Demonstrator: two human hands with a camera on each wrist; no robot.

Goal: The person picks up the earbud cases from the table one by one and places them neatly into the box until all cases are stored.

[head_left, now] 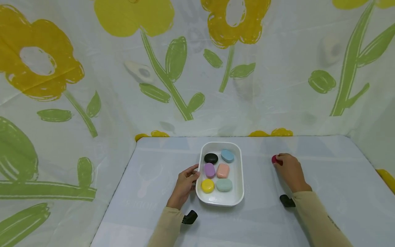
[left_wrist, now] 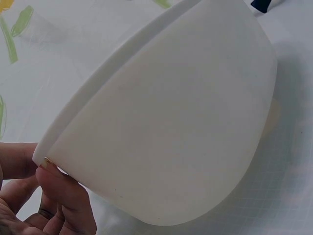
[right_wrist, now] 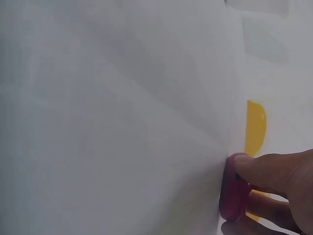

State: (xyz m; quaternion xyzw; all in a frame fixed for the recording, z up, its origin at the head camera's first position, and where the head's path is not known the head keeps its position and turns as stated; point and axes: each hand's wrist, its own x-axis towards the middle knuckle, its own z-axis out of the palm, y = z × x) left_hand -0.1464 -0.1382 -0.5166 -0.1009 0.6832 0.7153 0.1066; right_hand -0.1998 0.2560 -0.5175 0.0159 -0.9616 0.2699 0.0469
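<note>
A white oblong tray (head_left: 239, 171) stands mid-table and holds several soap-like ovals: black (head_left: 211, 158), blue (head_left: 227, 155), purple (head_left: 209, 169), peach (head_left: 223, 170), yellow (head_left: 207, 185) and pale green (head_left: 224, 185). My left hand (head_left: 186, 183) touches the tray's left rim, its fingertips (left_wrist: 61, 183) against the outer wall (left_wrist: 171, 127). To the tray's right, my right hand (head_left: 288, 170) rests on the table and pinches a red oval (head_left: 274, 159) lying there; in the right wrist view a fingertip (right_wrist: 254, 169) presses on the red oval (right_wrist: 232, 196).
A pale cloth covers the table (head_left: 333, 178), and a flower-print sheet (head_left: 92, 85) hangs behind and at both sides. The table's left edge drops off near the left arm. Black wrist straps (head_left: 189, 217) sit on both beige sleeves.
</note>
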